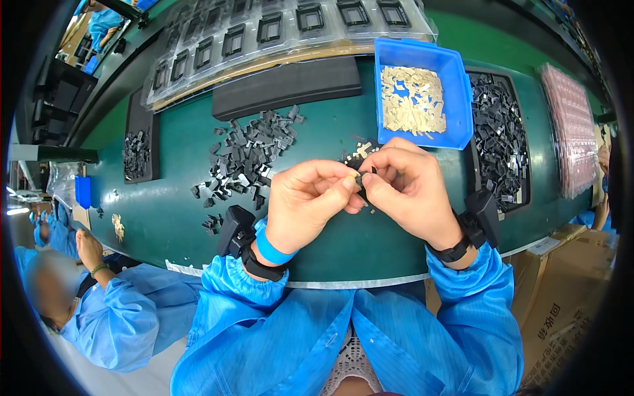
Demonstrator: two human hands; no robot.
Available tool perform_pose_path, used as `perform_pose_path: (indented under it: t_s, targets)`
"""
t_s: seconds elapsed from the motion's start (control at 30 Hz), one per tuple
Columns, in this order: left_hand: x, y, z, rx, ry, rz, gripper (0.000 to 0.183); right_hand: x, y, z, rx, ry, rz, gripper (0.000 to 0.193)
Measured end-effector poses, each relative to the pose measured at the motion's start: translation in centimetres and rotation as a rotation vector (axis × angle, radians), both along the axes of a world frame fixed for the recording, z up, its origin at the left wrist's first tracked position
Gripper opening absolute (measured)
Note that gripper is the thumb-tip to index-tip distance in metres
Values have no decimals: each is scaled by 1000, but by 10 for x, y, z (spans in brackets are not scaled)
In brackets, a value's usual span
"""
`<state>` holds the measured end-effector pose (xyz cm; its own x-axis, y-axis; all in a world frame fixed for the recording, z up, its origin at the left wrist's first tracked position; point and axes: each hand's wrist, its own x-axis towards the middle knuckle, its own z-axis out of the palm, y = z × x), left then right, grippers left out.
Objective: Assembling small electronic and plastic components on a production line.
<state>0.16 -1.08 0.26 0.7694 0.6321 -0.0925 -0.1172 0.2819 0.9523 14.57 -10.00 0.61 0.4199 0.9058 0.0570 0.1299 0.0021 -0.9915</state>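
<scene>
In front of me, both hands meet over the green table, thumbs and fingertips together. A small black plastic part is pinched between them, mostly hidden by the fingers. My left hand is closed on its left side, and my right hand grips it from the right. Something pale shows at the left fingertips, too small to make out. Just beyond the fingers lie some loose beige pieces among dark ones. A spread heap of black plastic parts lies to the left of my left hand.
A blue bin of beige pieces stands beyond my right hand. Right of it is a black tray full of black parts, then stacked pinkish clear trays. Clear trays of black frames rest at the back. A co-worker sits left.
</scene>
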Motion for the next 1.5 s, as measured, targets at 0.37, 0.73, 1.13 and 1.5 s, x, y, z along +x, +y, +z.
perform_pose_path:
  t_s: [0.37,0.73,1.13,1.5]
  targets:
    - [0,2,-2,-48,-36,18,11,-1,0,3,-38,74,33,12]
    - [0,4,-3,-76,-12,39,9,-1,0,5,-80,280,132,19]
    - [0,11,-4,-335,-169,-184,13,10,-2,8,-87,715,306,15]
    - [1,12,-8,-458,-190,-206,14,5,-3,5,-17,622,282,17]
